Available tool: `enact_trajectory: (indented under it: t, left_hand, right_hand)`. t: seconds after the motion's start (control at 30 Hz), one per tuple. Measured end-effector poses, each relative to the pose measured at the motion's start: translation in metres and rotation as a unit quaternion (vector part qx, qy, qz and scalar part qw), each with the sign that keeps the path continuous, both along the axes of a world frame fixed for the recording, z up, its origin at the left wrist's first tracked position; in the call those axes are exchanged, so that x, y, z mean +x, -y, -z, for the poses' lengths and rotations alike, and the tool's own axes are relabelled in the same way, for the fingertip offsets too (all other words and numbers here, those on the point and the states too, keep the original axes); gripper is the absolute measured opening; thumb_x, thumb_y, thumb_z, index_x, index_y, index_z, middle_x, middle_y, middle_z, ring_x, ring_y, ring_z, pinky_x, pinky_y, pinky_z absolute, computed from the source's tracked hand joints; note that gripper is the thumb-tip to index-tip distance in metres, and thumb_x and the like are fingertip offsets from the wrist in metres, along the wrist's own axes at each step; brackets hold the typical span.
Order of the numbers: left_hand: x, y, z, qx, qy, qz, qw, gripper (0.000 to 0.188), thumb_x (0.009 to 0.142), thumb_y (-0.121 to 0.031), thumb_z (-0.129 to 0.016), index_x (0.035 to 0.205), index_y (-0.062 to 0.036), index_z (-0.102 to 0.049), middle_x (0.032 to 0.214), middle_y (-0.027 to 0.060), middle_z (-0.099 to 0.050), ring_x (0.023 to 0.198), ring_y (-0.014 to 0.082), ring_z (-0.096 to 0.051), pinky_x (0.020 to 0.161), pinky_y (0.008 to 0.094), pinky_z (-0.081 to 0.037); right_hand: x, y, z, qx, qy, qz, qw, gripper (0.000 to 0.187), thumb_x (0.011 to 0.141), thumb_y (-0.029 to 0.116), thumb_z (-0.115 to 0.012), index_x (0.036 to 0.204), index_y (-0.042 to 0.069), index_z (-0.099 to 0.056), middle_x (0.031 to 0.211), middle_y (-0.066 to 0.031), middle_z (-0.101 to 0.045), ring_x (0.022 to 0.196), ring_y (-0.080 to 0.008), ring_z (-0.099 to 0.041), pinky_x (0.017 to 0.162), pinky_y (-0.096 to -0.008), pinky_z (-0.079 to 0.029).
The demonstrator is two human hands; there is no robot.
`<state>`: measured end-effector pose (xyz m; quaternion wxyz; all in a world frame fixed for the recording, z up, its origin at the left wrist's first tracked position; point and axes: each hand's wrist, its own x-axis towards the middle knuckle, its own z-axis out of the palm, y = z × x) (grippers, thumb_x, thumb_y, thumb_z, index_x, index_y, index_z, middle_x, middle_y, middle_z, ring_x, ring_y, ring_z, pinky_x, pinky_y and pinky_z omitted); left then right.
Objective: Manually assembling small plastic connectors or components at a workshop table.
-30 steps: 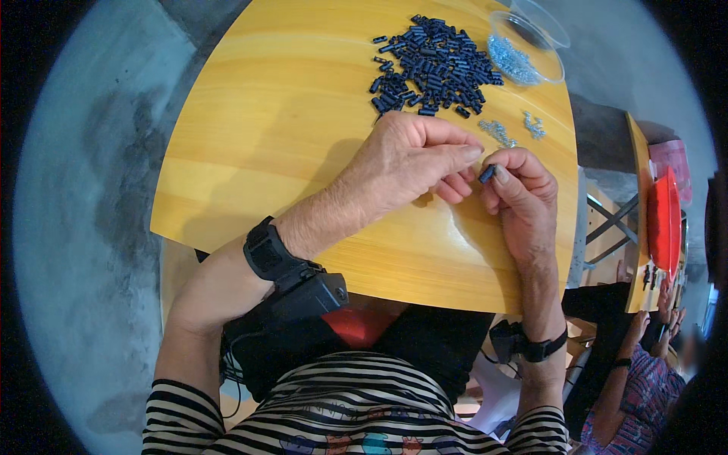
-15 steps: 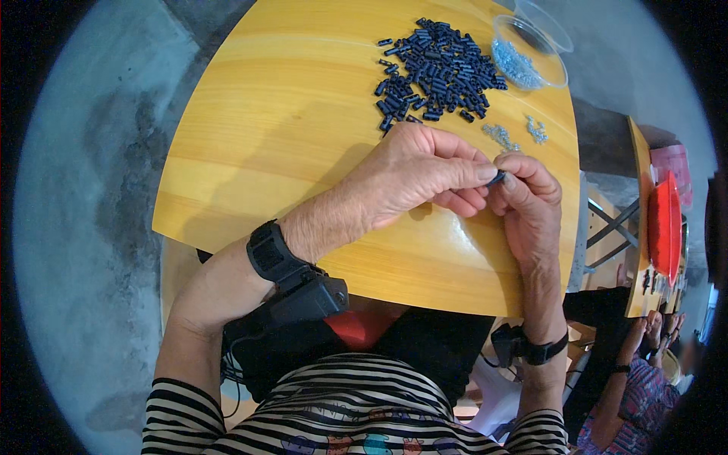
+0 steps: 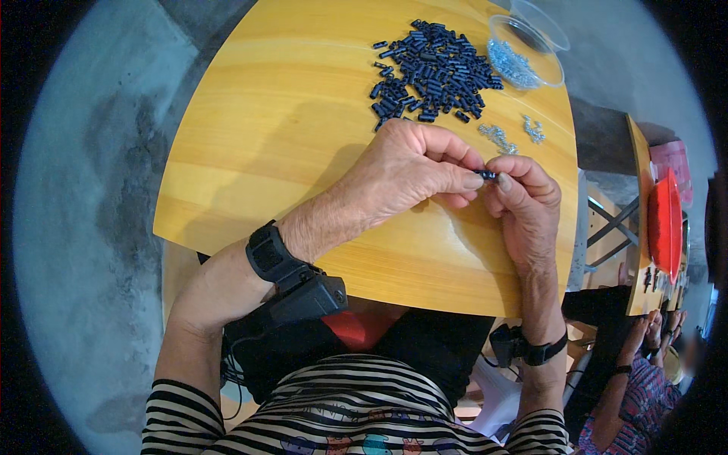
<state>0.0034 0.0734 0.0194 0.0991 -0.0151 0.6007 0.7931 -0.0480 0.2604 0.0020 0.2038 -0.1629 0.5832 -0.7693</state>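
Over the table's near right part, a small dark cylindrical piece (image 3: 485, 174) is pinched between the thumb and fingers of my left hand (image 3: 413, 168). My right hand (image 3: 532, 205) has its thumb and forefinger closed at the right end of that piece; whether a smaller part is also between those fingertips is too small to make out. Beyond my hands lies a heap of similar dark cylindrical pieces (image 3: 440, 68). Two little clusters of small silvery pieces (image 3: 498, 139) rest on the wood between the heap and my right hand.
A clear round tub (image 3: 563, 76) holding many small silvery pieces stands at the table's (image 3: 250, 129) far right edge, a clear lid beside it. Farther right, another table carries a red basin (image 3: 664, 227) and a pink container (image 3: 670, 163). A person's arms (image 3: 626, 356) show below it.
The dark piece shows more between my fingertips, now lying almost level. My left hand has shifted slightly left, and the view has moved a little.
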Motion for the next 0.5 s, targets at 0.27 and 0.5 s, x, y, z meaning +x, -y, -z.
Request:
enact_trajectory:
  t: [0.27,0.5]
  left_hand:
    - [0.0003,-0.0007,-0.0005,-0.055,-0.017,-0.019,0.998,0.021,0.079,-0.014,-0.068,0.095,-0.0003,-0.064,0.075,0.0041,-0.066,0.066,0.0075,-0.063,0.050,0.0163,-0.044]
    - [-0.0008,-0.0017,0.0035,-0.089,-0.061,-0.041,0.993,0.017,0.079,-0.011,-0.068,0.092,-0.0008,-0.065,0.073,0.0032,-0.066,0.064,0.0059,-0.062,0.048,0.0159,-0.043]
  right_hand:
    - [0.0020,0.0017,0.0007,0.023,-0.031,0.018,0.999,0.013,0.082,0.006,-0.064,0.094,0.001,-0.063,0.077,-0.0009,-0.063,0.058,-0.0049,-0.051,0.050,-0.0179,-0.040]
    - [0.0063,0.0053,-0.0016,0.092,-0.098,0.046,0.990,0.009,0.084,0.006,-0.061,0.092,0.001,-0.061,0.076,-0.0002,-0.061,0.060,-0.0048,-0.052,0.053,-0.0178,-0.041]
